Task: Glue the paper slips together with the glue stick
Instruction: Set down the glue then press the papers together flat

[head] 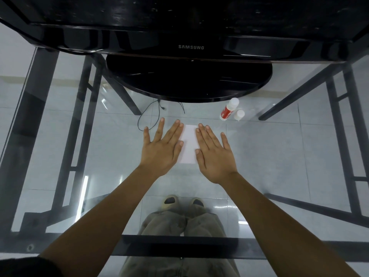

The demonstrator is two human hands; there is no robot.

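White paper slips (189,143) lie flat on the glass table (279,156), in the middle of the head view. My left hand (162,148) rests palm down, fingers spread, covering the paper's left edge. My right hand (214,152) lies palm down over its right edge. Neither hand holds anything. A red and white glue stick (229,111) stands tilted at the back right, beyond my right hand, with its white cap (239,114) beside it.
A black Samsung monitor (191,47) with a round base (187,82) stands close behind the paper. Through the glass I see black table legs, a cable (147,114), the tiled floor and my own legs and shoes.
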